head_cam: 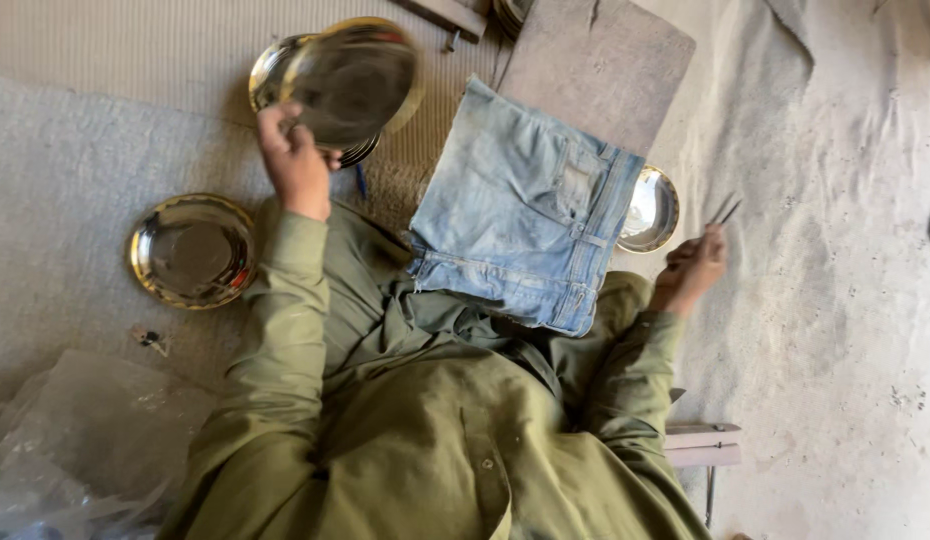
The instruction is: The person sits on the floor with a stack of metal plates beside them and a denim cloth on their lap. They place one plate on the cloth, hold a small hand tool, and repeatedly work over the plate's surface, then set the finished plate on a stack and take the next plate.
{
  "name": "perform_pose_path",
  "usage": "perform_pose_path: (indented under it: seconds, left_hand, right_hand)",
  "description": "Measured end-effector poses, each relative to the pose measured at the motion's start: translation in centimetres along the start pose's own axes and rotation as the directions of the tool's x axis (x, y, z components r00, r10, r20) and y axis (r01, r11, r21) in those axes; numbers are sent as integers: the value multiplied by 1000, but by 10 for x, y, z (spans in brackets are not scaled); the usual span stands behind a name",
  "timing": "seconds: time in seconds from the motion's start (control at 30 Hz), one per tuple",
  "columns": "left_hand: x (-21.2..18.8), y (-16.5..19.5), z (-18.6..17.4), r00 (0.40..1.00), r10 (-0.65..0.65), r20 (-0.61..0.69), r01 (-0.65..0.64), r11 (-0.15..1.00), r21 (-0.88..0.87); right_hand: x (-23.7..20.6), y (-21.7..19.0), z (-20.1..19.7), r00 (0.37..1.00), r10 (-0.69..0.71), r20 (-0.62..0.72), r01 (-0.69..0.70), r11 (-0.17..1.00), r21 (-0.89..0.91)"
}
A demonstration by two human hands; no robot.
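1. A pale cloth-covered floor is carrying everything.
2. Lying on it — a shiny steel plate at left, crumpled clear plastic near left, a grey slab far off.

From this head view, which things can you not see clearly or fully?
- Plate by the right hand: mostly hidden under the folded denim.
- Thin tool in that hand: too small to identify.
- Stack of plates behind the left hand: covered by the raised plate.
- Plastic bag: cut off by the left edge.
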State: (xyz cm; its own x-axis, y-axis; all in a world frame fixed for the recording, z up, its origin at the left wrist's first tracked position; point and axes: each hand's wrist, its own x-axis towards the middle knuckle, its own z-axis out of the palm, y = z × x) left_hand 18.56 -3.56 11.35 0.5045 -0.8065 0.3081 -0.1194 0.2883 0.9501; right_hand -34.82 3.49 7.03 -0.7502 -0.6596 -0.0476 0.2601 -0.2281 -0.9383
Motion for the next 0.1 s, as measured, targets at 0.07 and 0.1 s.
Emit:
perform_pose_path:
  seconds: [0.07, 0.1]
  left_hand:
    - [-3, -9, -6, 895, -446, 23, 430, 848, -310]
    - [-25, -13, -3, 891, -452, 39, 442, 844, -305]
  right_hand:
    - [5, 35, -16, 999, -46, 21, 49, 984, -170]
    - [10, 49, -26, 999, -29, -14, 24, 962, -270]
